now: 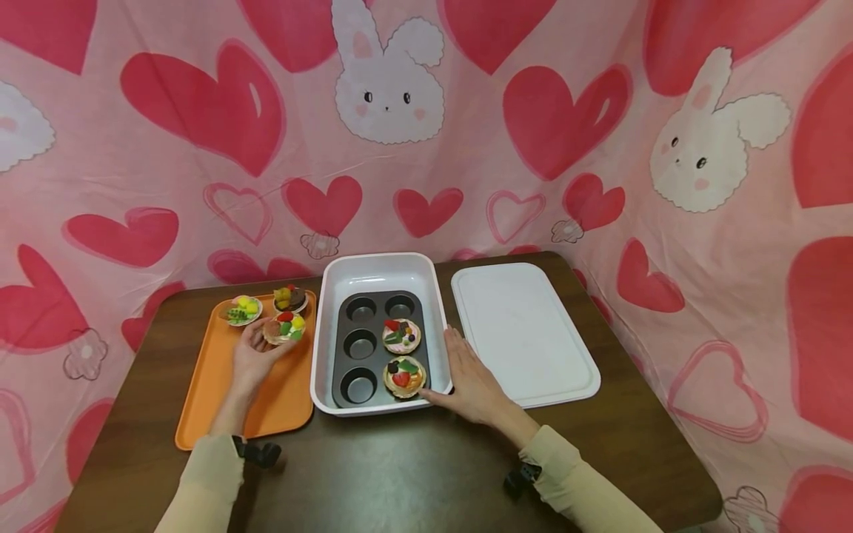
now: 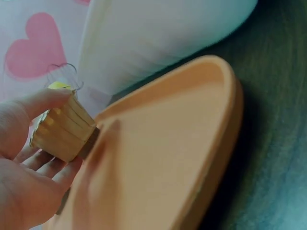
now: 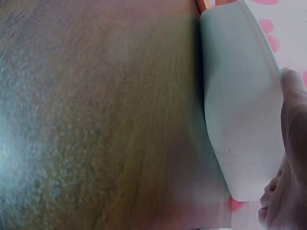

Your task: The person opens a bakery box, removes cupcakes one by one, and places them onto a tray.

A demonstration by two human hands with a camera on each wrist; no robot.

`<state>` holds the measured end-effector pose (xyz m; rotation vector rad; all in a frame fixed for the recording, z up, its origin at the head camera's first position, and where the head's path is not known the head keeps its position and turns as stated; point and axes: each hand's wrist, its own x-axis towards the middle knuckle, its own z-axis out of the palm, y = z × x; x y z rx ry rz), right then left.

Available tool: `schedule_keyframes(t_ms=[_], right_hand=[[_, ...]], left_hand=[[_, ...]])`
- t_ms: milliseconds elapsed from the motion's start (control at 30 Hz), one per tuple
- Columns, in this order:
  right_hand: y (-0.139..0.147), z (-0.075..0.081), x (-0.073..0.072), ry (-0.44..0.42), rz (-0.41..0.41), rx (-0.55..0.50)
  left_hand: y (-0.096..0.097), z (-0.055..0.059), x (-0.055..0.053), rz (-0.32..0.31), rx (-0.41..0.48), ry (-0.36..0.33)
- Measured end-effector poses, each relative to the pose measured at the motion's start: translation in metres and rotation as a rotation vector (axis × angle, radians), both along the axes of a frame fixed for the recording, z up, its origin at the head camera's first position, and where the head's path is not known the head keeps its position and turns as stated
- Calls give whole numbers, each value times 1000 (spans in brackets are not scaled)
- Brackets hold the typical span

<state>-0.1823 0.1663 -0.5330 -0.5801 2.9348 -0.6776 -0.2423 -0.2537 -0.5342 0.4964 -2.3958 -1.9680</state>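
cupcake (image 1: 285, 326), between left fingers (image 2: 70, 173), over tray (image 1: 283, 396)

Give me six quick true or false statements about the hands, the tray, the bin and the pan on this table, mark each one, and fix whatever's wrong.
1. The left hand holds a tart. True.
2. The right hand lies on the white board. False: it is at the right rim of the bin.
3. The pan sits on the tray. False: it sits inside the bin.
4. Two more tarts are on the tray. True.
5. Every cup in the pan is filled. False: four are empty, and two hold tarts.
6. The white board lies to the right of the bin. True.
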Motion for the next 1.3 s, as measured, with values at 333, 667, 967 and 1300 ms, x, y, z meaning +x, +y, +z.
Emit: schedule_keyframes(t_ms=[333,667,967,1300], right_hand=[[0,1,0,-19,-5,-2],[0,1,-1,-12,-5,-4],[0,1,0,-31,-6,-10],[-1,1,0,-6,0,3]], left_hand=[[2,-13,-1,33,-25,38],[3,-13,1,-18,-67,21],[3,-18,8,-106,-190,121],[-4,-19,12,-165,-700,177]])
